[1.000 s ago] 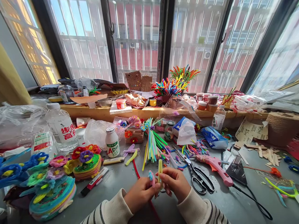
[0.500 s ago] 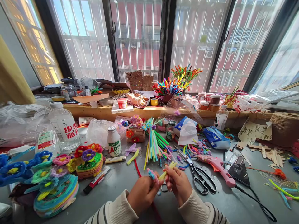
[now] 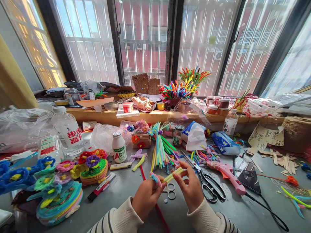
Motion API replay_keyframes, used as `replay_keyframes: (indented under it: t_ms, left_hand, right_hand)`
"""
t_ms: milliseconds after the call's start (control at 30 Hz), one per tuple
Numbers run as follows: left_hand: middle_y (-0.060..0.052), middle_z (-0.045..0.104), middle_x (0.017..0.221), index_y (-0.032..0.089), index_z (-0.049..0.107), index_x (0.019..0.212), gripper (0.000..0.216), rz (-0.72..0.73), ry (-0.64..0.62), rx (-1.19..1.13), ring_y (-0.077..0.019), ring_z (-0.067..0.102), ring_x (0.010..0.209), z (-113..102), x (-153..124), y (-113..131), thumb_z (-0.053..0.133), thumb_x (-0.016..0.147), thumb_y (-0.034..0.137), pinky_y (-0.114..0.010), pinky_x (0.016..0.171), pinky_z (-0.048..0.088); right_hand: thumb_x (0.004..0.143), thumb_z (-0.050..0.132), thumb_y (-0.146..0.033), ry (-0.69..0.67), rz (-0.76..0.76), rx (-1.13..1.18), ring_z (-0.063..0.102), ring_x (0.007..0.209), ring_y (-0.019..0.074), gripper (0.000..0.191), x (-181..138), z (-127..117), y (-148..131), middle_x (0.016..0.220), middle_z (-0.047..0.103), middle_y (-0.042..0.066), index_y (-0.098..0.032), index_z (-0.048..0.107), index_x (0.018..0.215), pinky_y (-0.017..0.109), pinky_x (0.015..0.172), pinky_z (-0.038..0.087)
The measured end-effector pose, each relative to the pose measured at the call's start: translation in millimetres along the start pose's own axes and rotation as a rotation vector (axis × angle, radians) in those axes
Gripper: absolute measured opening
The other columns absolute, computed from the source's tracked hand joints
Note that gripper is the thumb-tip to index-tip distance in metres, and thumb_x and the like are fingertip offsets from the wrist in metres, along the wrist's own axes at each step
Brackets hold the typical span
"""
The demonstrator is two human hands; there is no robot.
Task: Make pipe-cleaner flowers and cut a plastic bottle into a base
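My left hand is closed around a small pink and blue pipe-cleaner flower near the table's front edge. My right hand pinches the far end of a doubled yellow pipe cleaner that runs from that flower up to the right. Small silver scissors lie on the grey table just below the yellow piece, between my hands. A red pipe cleaner lies on the table under my left wrist.
A bundle of coloured pipe cleaners, big black scissors and a pink glue gun with its cord lie behind and right of my hands. Stacked pipe-cleaner flower coasters, bottles and bags crowd the left.
My right hand has swung the yellow pipe cleaner from upright to slanting right and moved up away from the left hand. The small scissors now show between my hands.
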State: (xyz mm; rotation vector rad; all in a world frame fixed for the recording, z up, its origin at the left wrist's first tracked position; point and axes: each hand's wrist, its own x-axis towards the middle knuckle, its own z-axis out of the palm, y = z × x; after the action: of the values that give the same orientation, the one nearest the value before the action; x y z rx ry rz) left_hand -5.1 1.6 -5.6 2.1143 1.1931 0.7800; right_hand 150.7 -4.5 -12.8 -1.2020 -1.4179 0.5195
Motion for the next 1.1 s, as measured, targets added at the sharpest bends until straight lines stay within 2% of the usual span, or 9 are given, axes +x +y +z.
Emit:
replay_keyframes:
  t_ms: [67,133,200,300,367,500,767,933,1100]
  left_hand:
    - [0.0,0.05,0.058,0.014,0.051,0.072,0.03,-0.072,-0.009,-0.026,-0.0085,0.042,0.051,-1.9,1.5,1.0,0.034,0.077,0.039,-0.018,0.051,0.035]
    - [0.001,0.047,0.055,0.015,0.049,0.068,0.032,-0.086,-0.016,-0.038,-0.0087,0.04,0.049,-2.8,2.5,1.6,0.033,0.076,0.041,-0.018,0.051,0.034]
    - [0.002,0.045,0.051,0.015,0.047,0.061,0.033,-0.081,-0.015,-0.025,-0.0086,0.038,0.048,-2.3,2.8,0.0,0.033,0.076,0.042,-0.018,0.049,0.032]
    - [0.002,0.042,0.049,0.016,0.042,0.055,0.035,-0.107,-0.019,0.059,-0.0083,0.035,0.046,0.5,2.4,-6.2,0.032,0.076,0.042,-0.019,0.046,0.029]
    - [0.001,0.044,0.051,0.016,0.042,0.056,0.034,-0.113,-0.052,0.114,-0.0089,0.037,0.048,2.5,1.9,-10.3,0.03,0.077,0.04,-0.019,0.046,0.029]
    - [-0.004,0.055,0.061,0.015,0.047,0.062,0.034,-0.063,-0.093,0.177,-0.0116,0.047,0.056,2.9,0.8,-11.9,0.025,0.08,0.034,-0.02,0.052,0.035]
    - [-0.009,0.062,0.075,0.014,0.051,0.08,0.031,0.097,-0.088,0.531,-0.0182,0.058,0.066,0.9,-1.7,-11.5,0.023,0.081,0.028,-0.026,0.057,0.04]
    - [-0.002,0.059,0.076,0.017,0.046,0.085,0.02,0.234,-0.037,0.584,-0.0123,0.054,0.061,-0.5,0.1,-9.6,0.029,0.081,0.025,-0.022,0.055,0.038]
    - [-0.001,0.053,0.068,0.02,0.05,0.076,0.02,0.331,0.015,0.761,-0.0119,0.046,0.057,-5.6,4.3,-1.8,0.03,0.081,0.02,-0.023,0.053,0.033]
  right_hand:
    - [0.073,0.05,-0.037,0.038,-0.33,-0.295,0.052,0.086,0.0203,0.047,1.0,-4.0,-2.6,0.104,0.052,0.013,-0.015,0.042,0.113,0.03,0.063,0.047]
    - [0.077,0.045,-0.031,-0.018,-0.605,-0.498,0.045,0.1,0.0217,0.041,1.0,-3.8,-6.3,0.107,0.052,0.009,-0.019,0.041,0.116,0.038,0.083,0.038]
    - [0.082,0.037,-0.023,-0.076,-0.75,-0.572,0.048,0.095,0.0186,0.033,0.0,0.0,-8.9,0.096,0.058,0.005,-0.021,0.043,0.114,0.042,0.09,0.029]
    - [0.085,0.027,-0.018,-0.169,-0.811,-0.581,0.054,0.075,0.0143,0.032,-1.7,5.9,-7.4,0.078,0.062,0.003,-0.018,0.049,0.108,0.037,0.086,0.035]
    - [0.085,0.026,-0.018,-0.228,-0.801,-0.589,0.054,0.063,0.0134,0.033,-2.3,6.9,-3.4,0.067,0.061,0.004,-0.015,0.052,0.104,0.029,0.07,0.043]
    - [0.085,0.026,-0.027,-0.31,-0.657,-0.553,0.051,0.054,0.0125,0.035,-3.3,5.0,4.8,0.058,0.055,0.004,-0.017,0.057,0.095,0.02,0.049,0.041]
    - [0.084,0.028,-0.027,-0.447,-0.276,-0.296,0.05,0.054,0.011,0.029,-4.8,4.7,5.2,0.061,0.055,0.002,-0.018,0.055,0.078,0.02,0.052,0.038]
    - [0.082,0.031,-0.03,-0.511,-0.211,-0.255,0.051,0.055,0.0115,0.03,-0.3,0.2,4.2,0.06,0.057,0.002,-0.018,0.056,0.072,0.02,0.051,0.035]
    - [0.081,0.033,-0.032,-0.524,-0.147,-0.233,0.049,0.054,0.0116,0.032,3.5,-1.9,3.4,0.059,0.057,0.002,-0.017,0.057,0.069,0.021,0.051,0.033]
